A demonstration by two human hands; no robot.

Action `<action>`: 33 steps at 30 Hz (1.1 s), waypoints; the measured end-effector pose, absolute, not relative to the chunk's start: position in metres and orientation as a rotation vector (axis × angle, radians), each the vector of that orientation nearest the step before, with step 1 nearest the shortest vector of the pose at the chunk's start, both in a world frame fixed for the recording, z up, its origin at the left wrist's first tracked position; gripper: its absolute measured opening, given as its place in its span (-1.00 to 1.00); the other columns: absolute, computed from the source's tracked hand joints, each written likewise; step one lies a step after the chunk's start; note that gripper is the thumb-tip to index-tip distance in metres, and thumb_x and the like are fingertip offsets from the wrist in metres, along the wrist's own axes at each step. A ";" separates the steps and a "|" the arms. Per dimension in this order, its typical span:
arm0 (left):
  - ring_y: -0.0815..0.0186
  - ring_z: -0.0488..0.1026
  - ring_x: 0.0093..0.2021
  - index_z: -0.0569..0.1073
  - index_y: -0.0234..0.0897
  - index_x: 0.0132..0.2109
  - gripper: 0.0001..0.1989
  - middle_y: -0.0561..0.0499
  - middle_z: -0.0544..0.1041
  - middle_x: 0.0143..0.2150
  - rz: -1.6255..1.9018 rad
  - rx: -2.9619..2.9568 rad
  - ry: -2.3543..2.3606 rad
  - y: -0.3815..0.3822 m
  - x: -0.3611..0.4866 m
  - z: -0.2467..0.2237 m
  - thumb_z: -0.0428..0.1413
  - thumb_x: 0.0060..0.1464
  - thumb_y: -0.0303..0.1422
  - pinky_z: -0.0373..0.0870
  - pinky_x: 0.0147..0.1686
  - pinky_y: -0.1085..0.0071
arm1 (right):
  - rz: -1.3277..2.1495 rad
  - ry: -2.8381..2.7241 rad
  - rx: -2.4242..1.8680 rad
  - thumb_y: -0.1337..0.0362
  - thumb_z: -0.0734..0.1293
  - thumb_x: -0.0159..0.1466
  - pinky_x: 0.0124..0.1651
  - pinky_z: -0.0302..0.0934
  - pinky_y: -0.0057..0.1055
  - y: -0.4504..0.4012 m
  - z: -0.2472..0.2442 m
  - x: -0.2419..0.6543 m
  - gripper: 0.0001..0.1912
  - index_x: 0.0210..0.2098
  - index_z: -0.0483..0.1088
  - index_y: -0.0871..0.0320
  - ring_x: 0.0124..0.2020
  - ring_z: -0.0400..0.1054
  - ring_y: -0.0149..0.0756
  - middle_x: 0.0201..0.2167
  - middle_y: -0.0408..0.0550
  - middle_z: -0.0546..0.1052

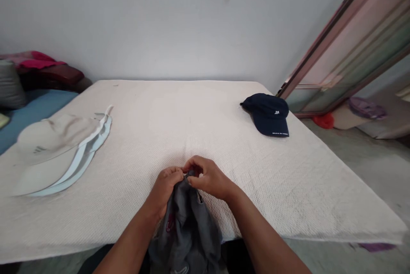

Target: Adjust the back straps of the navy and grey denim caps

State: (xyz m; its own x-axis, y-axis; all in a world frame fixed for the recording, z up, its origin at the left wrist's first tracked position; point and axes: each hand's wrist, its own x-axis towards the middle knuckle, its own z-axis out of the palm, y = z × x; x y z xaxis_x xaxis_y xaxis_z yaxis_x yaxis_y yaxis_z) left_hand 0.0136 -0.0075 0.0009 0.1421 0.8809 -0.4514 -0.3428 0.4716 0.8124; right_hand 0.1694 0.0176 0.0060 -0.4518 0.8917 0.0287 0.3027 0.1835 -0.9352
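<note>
A dark grey cloth item [185, 227] with small maroon marks hangs over the table's front edge at the bottom centre. Its upper end is pinched between the fingertips of my left hand [168, 184] and my right hand [209, 178]. The two hands meet there, just above the white cloth. A bit of maroon shows between the right thumb and fingers. The exact grip at the fingertips is partly hidden by the fingers.
Stacked pale caps [57, 145] lie at the left of the white-covered table [153, 116]. A navy cap [269, 113] rests at the back right. Behind the table is a white wall, with a blue bed [41, 103] at the left and a sliding door on the right.
</note>
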 end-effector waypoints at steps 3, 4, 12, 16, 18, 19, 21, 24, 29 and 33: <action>0.49 0.19 -0.64 0.33 -0.30 -0.53 -0.89 0.15 0.30 -0.64 0.935 0.665 1.145 -0.006 0.012 -0.001 0.15 -0.16 -0.45 0.10 -0.62 0.55 | 1.269 -1.861 -1.114 0.44 0.31 0.04 -0.36 0.15 -0.47 0.018 0.006 0.169 -0.77 -0.27 0.39 0.14 -0.38 0.27 -0.41 -0.38 -0.15 0.44; 0.49 0.20 -0.63 0.34 -0.31 -0.52 -0.89 0.14 0.31 -0.63 0.924 0.682 1.165 -0.006 0.011 -0.001 0.15 -0.17 -0.44 0.10 -0.62 0.55 | 1.266 -1.861 -1.118 0.44 0.31 0.05 -0.37 0.14 -0.47 0.017 0.006 0.169 -0.78 -0.28 0.39 0.14 -0.38 0.27 -0.41 -0.38 -0.16 0.44; 0.47 0.25 -0.63 0.38 -0.32 -0.51 -0.86 0.11 0.37 -0.62 0.861 0.683 1.187 -0.005 0.009 0.003 0.21 -0.21 -0.41 0.17 -0.60 0.53 | 1.242 -1.873 -1.112 0.45 0.31 0.05 -0.36 0.15 -0.48 0.013 0.006 0.167 -0.80 -0.31 0.37 0.13 -0.38 0.28 -0.42 -0.38 -0.18 0.45; 0.47 0.24 -0.64 0.39 -0.32 -0.51 -0.88 0.11 0.35 -0.63 0.843 0.730 1.192 -0.004 0.007 -0.001 0.20 -0.19 -0.42 0.14 -0.61 0.53 | 1.231 -1.888 -1.113 0.45 0.31 0.05 -0.34 0.15 -0.48 0.012 0.007 0.167 -0.80 -0.31 0.37 0.13 -0.37 0.28 -0.42 -0.37 -0.17 0.45; 0.47 0.23 -0.64 0.39 -0.33 -0.50 -0.92 0.12 0.35 -0.63 0.841 0.750 1.182 -0.003 0.005 -0.004 0.17 -0.18 -0.45 0.12 -0.61 0.53 | 1.224 -1.893 -1.111 0.45 0.30 0.05 -0.33 0.15 -0.47 0.012 0.007 0.167 -0.80 -0.30 0.37 0.13 -0.37 0.28 -0.41 -0.37 -0.16 0.45; 0.47 0.23 -0.64 0.40 -0.33 -0.49 -0.94 0.12 0.35 -0.63 0.839 0.753 1.176 -0.003 0.004 -0.005 0.16 -0.17 -0.46 0.12 -0.61 0.53 | 1.222 -1.895 -1.110 0.46 0.30 0.05 -0.33 0.15 -0.47 0.012 0.007 0.166 -0.79 -0.30 0.37 0.13 -0.36 0.28 -0.41 -0.36 -0.16 0.45; 0.47 0.23 -0.64 0.41 -0.33 -0.47 -0.96 0.11 0.35 -0.62 0.834 0.753 1.164 -0.002 0.003 -0.006 0.15 -0.16 -0.46 0.12 -0.61 0.52 | 1.217 -1.900 -1.108 0.47 0.30 0.04 -0.32 0.15 -0.47 0.012 0.008 0.166 -0.78 -0.30 0.38 0.13 -0.36 0.28 -0.41 -0.36 -0.16 0.45; 0.46 0.24 -0.64 0.43 -0.34 -0.46 -0.94 0.10 0.37 -0.62 0.825 0.736 1.167 -0.002 0.004 -0.005 0.16 -0.17 -0.45 0.13 -0.61 0.51 | 1.205 -1.905 -1.113 0.48 0.29 0.04 -0.32 0.15 -0.48 0.012 0.008 0.166 -0.77 -0.31 0.37 0.13 -0.36 0.28 -0.42 -0.36 -0.17 0.45; 0.47 0.25 -0.64 0.40 -0.34 -0.51 -0.93 0.10 0.37 -0.62 0.842 0.706 1.176 -0.002 0.008 -0.005 0.17 -0.20 -0.45 0.13 -0.61 0.53 | 1.185 -1.904 -1.108 0.49 0.29 0.03 -0.33 0.16 -0.49 0.011 0.006 0.165 -0.77 -0.31 0.38 0.14 -0.37 0.29 -0.43 -0.38 -0.17 0.45; 0.45 0.27 -0.63 0.42 -0.35 -0.49 -0.95 0.08 0.39 -0.61 0.871 0.688 1.156 -0.003 0.010 -0.006 0.16 -0.19 -0.46 0.15 -0.60 0.52 | 1.149 -1.907 -1.125 0.48 0.31 0.02 -0.31 0.16 -0.48 0.012 0.005 0.163 -0.76 -0.31 0.40 0.14 -0.36 0.29 -0.42 -0.38 -0.17 0.46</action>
